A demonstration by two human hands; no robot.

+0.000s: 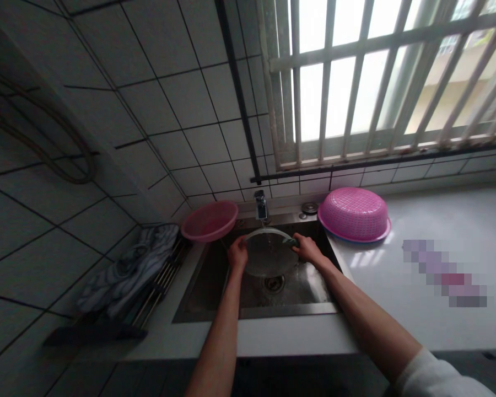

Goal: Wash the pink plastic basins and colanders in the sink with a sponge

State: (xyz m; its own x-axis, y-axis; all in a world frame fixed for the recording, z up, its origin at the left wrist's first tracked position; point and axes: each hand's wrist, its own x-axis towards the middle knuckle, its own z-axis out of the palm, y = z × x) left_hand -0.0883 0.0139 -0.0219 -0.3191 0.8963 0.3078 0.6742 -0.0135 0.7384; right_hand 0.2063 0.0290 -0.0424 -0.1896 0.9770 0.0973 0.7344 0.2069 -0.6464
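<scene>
Over the steel sink, a round see-through bowl with a pale rim is held tilted under the faucet. A thin stream of water runs down into it. Whether it is clear plastic, glass or fine mesh I cannot tell. My left hand is closed on the bowl's left edge. On the opposite side, my right hand is closed at the rim, with a small dark green piece at its fingertips; its kind is unclear. The sink drain shows just below the bowl.
A pink basin stands at the sink's back left corner. To the right, an upturned pink colander lies on the white counter. A rack draped with striped cloth is at left. A blurred-out item lies at right.
</scene>
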